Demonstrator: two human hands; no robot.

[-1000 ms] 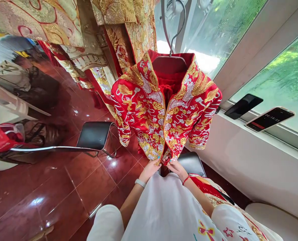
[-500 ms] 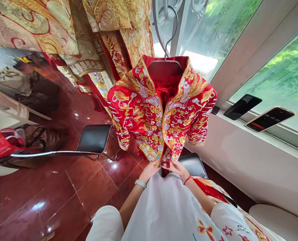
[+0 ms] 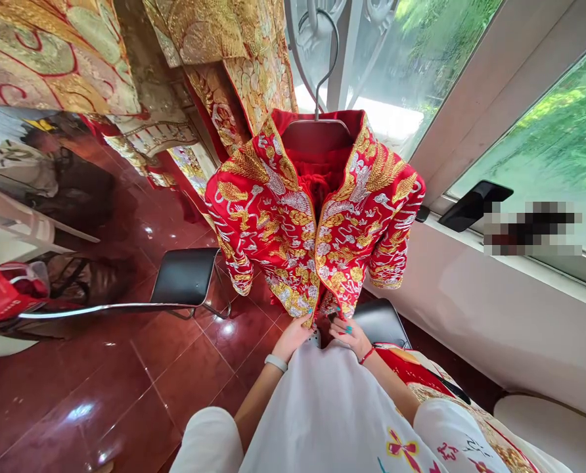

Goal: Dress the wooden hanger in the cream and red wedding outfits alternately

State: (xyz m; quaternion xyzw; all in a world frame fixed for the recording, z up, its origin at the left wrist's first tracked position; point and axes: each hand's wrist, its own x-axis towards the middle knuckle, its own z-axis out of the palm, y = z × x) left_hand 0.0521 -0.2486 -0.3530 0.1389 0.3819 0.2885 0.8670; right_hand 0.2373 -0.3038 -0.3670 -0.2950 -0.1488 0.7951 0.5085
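Note:
A red jacket with gold and silver embroidery hangs in front of me on a metal hanger. Its front edges meet mid-chest and part at the hem. My left hand pinches the lower front corner on the left side, fingers partly behind the cloth. At the opposite front corner is my right hand, its fingers curled in at the hem edge with painted nails showing. Red lining and a gathered red cloth show inside the collar.
Gold embroidered garments hang at the upper left. Black chairs stand on the red tiled floor, one behind the jacket's hem. A dark phone leans on the window sill beside a blurred-out patch. Embroidered cloth lies to my right.
My right hand's fingers have turned so that more of their nails show at the hem. My left hand keeps its pinch. The view has shifted slightly.

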